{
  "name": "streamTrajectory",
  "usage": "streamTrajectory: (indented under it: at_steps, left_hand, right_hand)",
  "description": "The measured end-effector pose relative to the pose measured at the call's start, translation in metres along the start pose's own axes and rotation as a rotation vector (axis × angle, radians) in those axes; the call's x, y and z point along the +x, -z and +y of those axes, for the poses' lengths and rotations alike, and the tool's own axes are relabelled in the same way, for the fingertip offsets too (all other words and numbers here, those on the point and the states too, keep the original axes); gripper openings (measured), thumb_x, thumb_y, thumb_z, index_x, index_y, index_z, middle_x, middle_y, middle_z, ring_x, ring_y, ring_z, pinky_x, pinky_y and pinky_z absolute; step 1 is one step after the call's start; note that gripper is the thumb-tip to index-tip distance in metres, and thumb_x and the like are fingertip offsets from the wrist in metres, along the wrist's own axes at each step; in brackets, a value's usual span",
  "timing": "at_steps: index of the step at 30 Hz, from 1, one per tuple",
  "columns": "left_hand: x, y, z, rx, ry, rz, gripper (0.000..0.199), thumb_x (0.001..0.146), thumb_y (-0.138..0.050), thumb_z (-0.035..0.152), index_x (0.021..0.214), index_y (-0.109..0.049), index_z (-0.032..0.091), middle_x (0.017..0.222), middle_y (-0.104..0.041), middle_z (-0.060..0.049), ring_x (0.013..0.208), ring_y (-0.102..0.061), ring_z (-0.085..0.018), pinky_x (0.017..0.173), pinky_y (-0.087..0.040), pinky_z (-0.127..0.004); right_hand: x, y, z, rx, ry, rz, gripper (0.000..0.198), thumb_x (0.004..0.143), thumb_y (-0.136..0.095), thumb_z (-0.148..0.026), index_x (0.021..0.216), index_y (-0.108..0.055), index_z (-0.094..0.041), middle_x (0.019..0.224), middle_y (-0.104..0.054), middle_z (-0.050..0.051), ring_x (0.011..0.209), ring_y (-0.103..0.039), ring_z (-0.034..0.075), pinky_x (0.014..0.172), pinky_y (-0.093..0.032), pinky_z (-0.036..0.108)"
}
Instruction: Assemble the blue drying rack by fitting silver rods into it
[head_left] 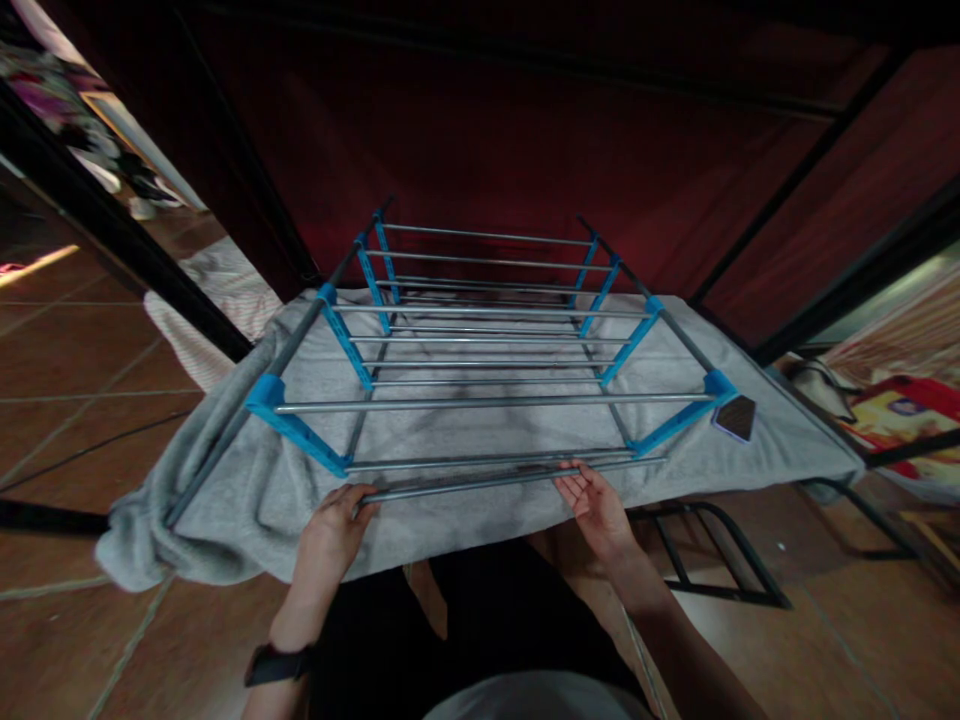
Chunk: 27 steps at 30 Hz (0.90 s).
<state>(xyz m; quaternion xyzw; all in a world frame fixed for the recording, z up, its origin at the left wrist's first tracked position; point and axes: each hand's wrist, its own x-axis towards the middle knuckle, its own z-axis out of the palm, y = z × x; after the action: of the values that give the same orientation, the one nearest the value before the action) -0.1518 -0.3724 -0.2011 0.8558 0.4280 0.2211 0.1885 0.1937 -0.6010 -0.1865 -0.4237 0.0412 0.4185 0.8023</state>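
A loose grey metal rod (pixel 465 487) runs level along the near side of a rack (pixel 491 402) made of similar rods and blue plastic connectors. My left hand (pixel 336 528) pinches the rod's left end between thumb and fingers. Further along, my right hand (pixel 600 510) has its palm turned up and its fingers around the rod, whose right end extends past it. The rack lies on a grey blanket (pixel 442 530). Its nearest corners have a blue connector (pixel 304 425) on the left and another blue connector (pixel 682 412) on the right.
A phone (pixel 735 417) lies on the blanket beside the right connector. Dark red panels (pixel 480 130) stand behind the rack. A black metal frame (pixel 712 550) is low on the right, above the tiled floor (pixel 82 400). A red and yellow package (pixel 911 425) is at far right.
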Motion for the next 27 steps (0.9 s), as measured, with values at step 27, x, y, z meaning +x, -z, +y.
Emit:
streamTrajectory:
  at_steps: [27]
  left_hand:
    - [0.018,0.006,-0.012,-0.487,0.323,0.110,0.056,0.054,-0.077,0.068,0.082,-0.072,0.020,0.088,-0.068,-0.006,0.069,-0.062,-0.018,0.062,-0.053,-0.032]
  right_hand:
    - [0.042,0.035,-0.024,0.024,0.118,0.201,0.005,0.078,-0.066,-0.021,0.082,-0.066,-0.022,0.085,-0.075,0.001,0.084,-0.072,0.015,0.080,-0.058,0.029]
